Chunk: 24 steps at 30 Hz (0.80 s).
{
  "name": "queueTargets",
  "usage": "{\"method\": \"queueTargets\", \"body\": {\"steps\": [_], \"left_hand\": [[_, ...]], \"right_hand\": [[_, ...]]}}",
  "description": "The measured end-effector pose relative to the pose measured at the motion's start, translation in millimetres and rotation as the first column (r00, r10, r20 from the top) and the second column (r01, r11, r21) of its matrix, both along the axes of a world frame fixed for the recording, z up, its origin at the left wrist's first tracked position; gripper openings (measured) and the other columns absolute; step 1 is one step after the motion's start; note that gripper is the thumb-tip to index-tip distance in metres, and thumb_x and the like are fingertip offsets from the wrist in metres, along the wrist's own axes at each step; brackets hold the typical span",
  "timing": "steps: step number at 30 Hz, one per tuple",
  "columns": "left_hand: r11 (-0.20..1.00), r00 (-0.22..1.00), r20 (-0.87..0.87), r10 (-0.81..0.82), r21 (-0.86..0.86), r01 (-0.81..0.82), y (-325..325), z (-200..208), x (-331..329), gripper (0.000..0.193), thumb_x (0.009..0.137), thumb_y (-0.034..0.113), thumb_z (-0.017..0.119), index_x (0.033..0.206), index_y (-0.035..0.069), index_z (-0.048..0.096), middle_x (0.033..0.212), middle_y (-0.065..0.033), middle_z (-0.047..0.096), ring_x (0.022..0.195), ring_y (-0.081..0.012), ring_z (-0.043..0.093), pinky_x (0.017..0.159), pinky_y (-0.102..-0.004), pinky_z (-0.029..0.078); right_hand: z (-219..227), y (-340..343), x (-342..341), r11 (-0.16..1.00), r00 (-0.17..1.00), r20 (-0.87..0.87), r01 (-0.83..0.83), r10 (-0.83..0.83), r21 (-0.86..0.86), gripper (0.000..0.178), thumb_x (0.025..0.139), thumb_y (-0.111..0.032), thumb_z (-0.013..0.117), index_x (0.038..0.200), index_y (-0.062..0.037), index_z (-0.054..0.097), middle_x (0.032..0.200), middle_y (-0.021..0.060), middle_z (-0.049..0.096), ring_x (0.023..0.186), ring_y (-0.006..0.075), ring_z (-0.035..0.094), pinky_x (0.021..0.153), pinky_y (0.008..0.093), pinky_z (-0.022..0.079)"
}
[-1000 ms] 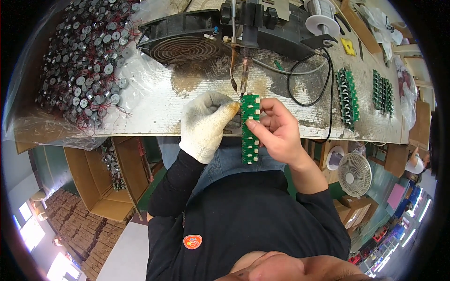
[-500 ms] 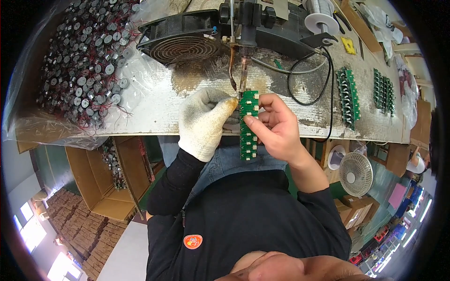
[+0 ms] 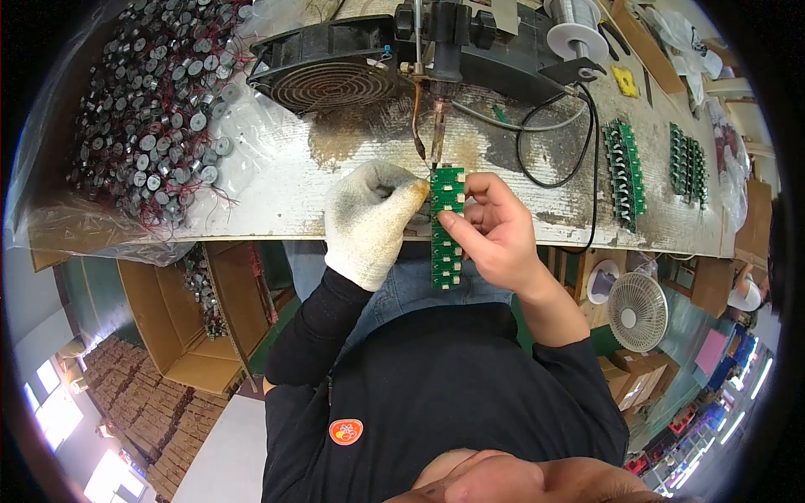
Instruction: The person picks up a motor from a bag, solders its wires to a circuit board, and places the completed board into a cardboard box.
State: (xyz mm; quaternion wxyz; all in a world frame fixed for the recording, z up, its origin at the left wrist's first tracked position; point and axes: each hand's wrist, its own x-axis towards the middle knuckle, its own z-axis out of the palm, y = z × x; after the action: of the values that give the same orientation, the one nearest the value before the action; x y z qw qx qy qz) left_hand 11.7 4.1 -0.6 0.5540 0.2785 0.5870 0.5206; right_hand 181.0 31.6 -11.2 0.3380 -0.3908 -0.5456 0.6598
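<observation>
Nearest is the person's black short-sleeved shirt [image 3: 444,377], with blue denim trousers [image 3: 402,289] beyond it, below the front edge of the desk. Over that edge, the left hand [image 3: 367,220], in a white knit glove stained brown at the thumb, has thumb and fingers drawn into a pinch beside the board's upper left edge; I cannot tell what is between the tips. The bare right hand [image 3: 501,233] grasps the long green circuit board with small white connectors [image 3: 443,243] along its right side, thumb on top. The board stands lengthwise between the hands, its far end over the worn, whitish desk [image 3: 277,199]. Compared with half a second ago, board and gloved hand have shifted slightly toward the body; the right hand's grasp looks unchanged.

Just past the board's far end is the slim metal soldering iron [image 3: 439,126]; whether its tip touches the board is unclear. A bent copper-coloured tube [image 3: 417,117] comes down close to its left. Rows of green boards [image 3: 625,180] lie to the right. Farther back are a black square fan with a ringed grille [image 3: 331,85] and a white spool of silver wire [image 3: 579,44].
</observation>
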Motion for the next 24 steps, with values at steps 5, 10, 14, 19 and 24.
{"method": "queueTargets", "body": {"steps": [5, 10, 14, 19, 24], "left_hand": [[1.0, 0.999, 0.039, 0.015, 0.012, -0.016, 0.3, 2.0, 3.8, 0.015, 0.082, 0.011, 0.067, 0.085, -0.003, 0.062, 0.075, -0.005, 0.063, 0.068, -0.0095, 0.058, 0.061, -0.0237, 0.048], [0.999, 0.999, 0.05, 0.012, -0.041, -0.01, 1.2, 7.4, 3.4, 0.016, 0.082, 0.012, 0.067, 0.086, -0.003, 0.063, 0.076, -0.0051, 0.063, 0.069, -0.0094, 0.058, 0.061, -0.0237, 0.048], [1.0, 0.999, -0.04, 0.008, 0.026, -0.007, 0.4, 2.0, 3.8, 0.016, 0.082, 0.012, 0.067, 0.087, -0.003, 0.063, 0.076, -0.0051, 0.063, 0.068, -0.0095, 0.058, 0.062, -0.024, 0.048], [0.999, 0.999, -0.044, -0.015, 0.043, 0.017, -1.4, -5.6, 0.9, 0.017, 0.082, 0.012, 0.067, 0.088, -0.003, 0.062, 0.077, -0.0057, 0.064, 0.068, -0.0103, 0.059, 0.062, -0.0242, 0.048], [0.999, 0.997, 0.063, 0.041, -0.032, -0.039, -1.9, -1.3, -1.7, 0.017, 0.081, 0.012, 0.067, 0.086, -0.004, 0.063, 0.076, -0.0071, 0.065, 0.068, -0.0116, 0.06, 0.061, -0.0249, 0.048]], "right_hand": [[-0.6, -0.5, 2.9, 1.0, 1.0, 0.011, -0.004, 0.004, 0.0, 0.021, 0.087, -0.001, 0.062, 0.103, 0.0002, 0.048, 0.059, -0.0022, 0.054, 0.05, -0.0003, 0.045, 0.046, 0.0182, 0.03], [2.6, 0.3, 1.6, 1.0, 1.0, -0.011, 0.007, -0.007, 0.017, 0.021, 0.086, -0.001, 0.062, 0.102, 0.0001, 0.048, 0.058, -0.0025, 0.053, 0.05, -0.0005, 0.044, 0.046, 0.0185, 0.03], [-0.1, 1.4, 3.0, 0.999, 1.0, 0.013, -0.005, 0.004, 0.038, 0.021, 0.086, -0.003, 0.062, 0.102, 0.0, 0.049, 0.056, -0.0025, 0.052, 0.049, -0.0006, 0.044, 0.046, 0.0189, 0.03], [-4.7, -0.7, 2.6, 0.999, 0.999, 0.048, -0.013, 0.011, 0.037, 0.021, 0.086, -0.003, 0.063, 0.101, -0.0003, 0.05, 0.056, -0.0023, 0.053, 0.049, -0.0002, 0.043, 0.046, 0.0189, 0.031], [-3.4, -1.0, -3.0, 0.999, 0.998, 0.063, -0.021, 0.018, 0.045, 0.021, 0.086, -0.004, 0.063, 0.102, -0.0004, 0.05, 0.057, -0.0021, 0.054, 0.051, 0.0002, 0.045, 0.047, 0.0193, 0.032]]}}
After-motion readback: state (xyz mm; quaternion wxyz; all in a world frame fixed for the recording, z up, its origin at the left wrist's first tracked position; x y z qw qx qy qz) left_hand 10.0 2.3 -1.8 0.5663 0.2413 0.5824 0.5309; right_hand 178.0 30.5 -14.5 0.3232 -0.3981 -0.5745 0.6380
